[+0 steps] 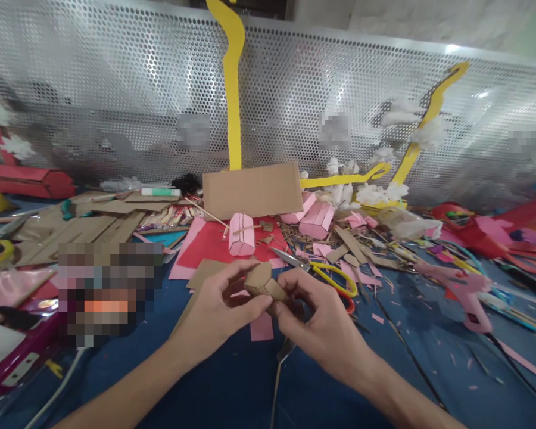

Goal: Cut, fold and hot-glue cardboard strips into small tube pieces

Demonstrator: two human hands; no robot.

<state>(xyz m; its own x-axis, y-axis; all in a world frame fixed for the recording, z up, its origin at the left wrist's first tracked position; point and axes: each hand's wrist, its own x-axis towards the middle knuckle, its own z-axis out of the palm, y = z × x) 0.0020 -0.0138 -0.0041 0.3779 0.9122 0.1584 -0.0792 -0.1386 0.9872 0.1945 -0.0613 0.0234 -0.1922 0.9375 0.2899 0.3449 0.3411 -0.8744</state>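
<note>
A blue table (223, 384) bears a pink glue gun (464, 287), pink paper scraps (377, 319) and cardboard (125, 229).

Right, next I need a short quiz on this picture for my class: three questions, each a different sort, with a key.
1. Multiple choice: what do the left hand and right hand hold between them?
a) a tuft of fluffy white cotton
b) a small angular brown cardboard piece
c) a long wavy yellow strip

2. True or false: from the wearer's viewpoint, the pink plastic glue gun lies to the right of the yellow-handled metal scissors.

3. Short answer: what colour is the sheet directly beneath the small faceted pink box?

Key: 1. b; 2. true; 3. red.
</note>
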